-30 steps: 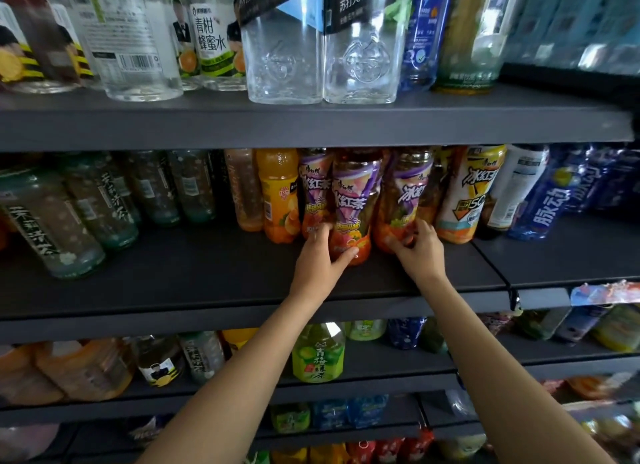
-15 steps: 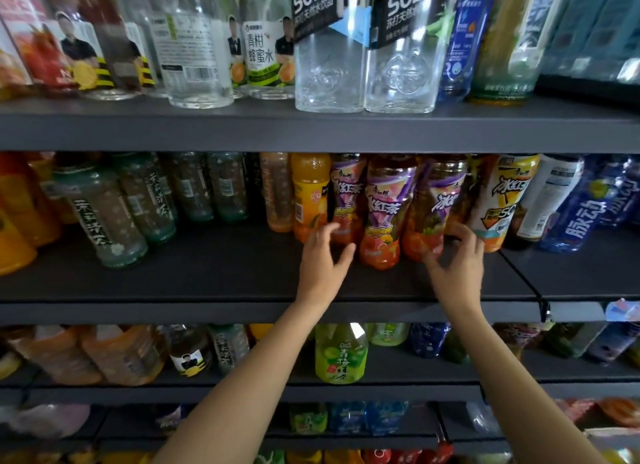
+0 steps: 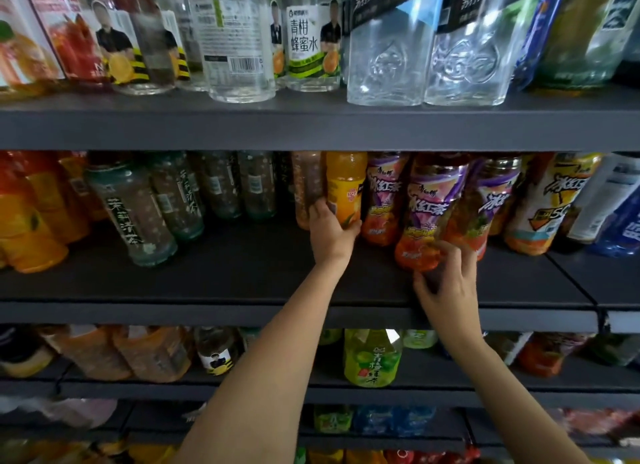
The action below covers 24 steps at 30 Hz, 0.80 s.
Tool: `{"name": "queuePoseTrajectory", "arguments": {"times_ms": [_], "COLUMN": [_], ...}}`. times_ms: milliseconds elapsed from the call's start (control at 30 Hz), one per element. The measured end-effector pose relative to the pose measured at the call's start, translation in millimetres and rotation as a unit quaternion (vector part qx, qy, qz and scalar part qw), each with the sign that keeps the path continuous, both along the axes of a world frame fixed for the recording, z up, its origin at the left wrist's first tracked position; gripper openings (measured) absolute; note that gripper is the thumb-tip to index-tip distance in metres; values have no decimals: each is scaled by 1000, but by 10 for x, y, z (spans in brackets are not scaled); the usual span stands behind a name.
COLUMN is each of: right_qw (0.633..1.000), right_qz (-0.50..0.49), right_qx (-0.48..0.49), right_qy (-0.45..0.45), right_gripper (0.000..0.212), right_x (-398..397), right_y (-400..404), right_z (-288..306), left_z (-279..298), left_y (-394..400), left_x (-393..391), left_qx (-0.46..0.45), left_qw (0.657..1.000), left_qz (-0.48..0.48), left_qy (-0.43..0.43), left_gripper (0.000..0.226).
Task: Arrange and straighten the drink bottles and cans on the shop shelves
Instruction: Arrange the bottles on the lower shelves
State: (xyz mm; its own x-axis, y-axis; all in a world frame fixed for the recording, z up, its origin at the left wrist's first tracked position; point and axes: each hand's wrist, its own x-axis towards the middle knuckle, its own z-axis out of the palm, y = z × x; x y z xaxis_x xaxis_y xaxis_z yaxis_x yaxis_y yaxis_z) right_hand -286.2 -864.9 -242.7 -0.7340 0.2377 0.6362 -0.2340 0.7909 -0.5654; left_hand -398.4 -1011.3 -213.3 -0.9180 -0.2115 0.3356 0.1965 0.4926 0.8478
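Left hand (image 3: pixel 330 233) grips orange, yellow-labelled bottle (image 3: pixel 345 186)

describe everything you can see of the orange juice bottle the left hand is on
The orange juice bottle is clear plastic filled with orange liquid, with a yellow-orange label showing fruit. It stands about upright, well back on the middle shelf; its cap is hidden by the shelf above. The left hand grips its lower part, thumb on the left side, fingers curled round the front. A brownish bottle stands on its left, a purple-labelled iced tea bottle on its right.
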Motion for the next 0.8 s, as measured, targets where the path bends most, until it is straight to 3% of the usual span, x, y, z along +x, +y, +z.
{"name": "queuePoseTrajectory", "arguments": {"times_ms": [133, 267, 433, 567, 633, 733, 800], "right_qw": [999, 994, 962, 905, 905, 904, 906], "right_qz": [6, 93, 244, 310, 306, 286, 261], "right_qx": [31, 54, -99, -204, -206, -244, -271], "right_qy": [21, 18, -77, -206, -210, -204, -194], "right_gripper": [41, 37, 54, 45, 50, 53, 52], "right_x": [77, 21, -236, -356, -401, -386, -340], "right_y": [-86, -360, -902, -1297, -1385, -1470, -1521], "right_z": [-24, 97, 291, 504, 514, 441, 408], "left_z": [28, 29, 76, 79, 6, -217, -334], "left_y": [-178, -471, -921, -1147, -1322, -1683, -1888], "left_x": [56, 363, 653, 842, 896, 976, 1044], "left_qx": [-44, -75, -67, -76, -121, -268, -302], "left_qw": [998, 991, 982, 982, 977, 952, 946], "left_qz": [-47, -107, -169, -166, -167, -142, -117], "left_qy": [-6, -24, -56, -56, -59, -41, -11], "left_gripper": [65, 79, 74, 63, 57, 40, 37]}}
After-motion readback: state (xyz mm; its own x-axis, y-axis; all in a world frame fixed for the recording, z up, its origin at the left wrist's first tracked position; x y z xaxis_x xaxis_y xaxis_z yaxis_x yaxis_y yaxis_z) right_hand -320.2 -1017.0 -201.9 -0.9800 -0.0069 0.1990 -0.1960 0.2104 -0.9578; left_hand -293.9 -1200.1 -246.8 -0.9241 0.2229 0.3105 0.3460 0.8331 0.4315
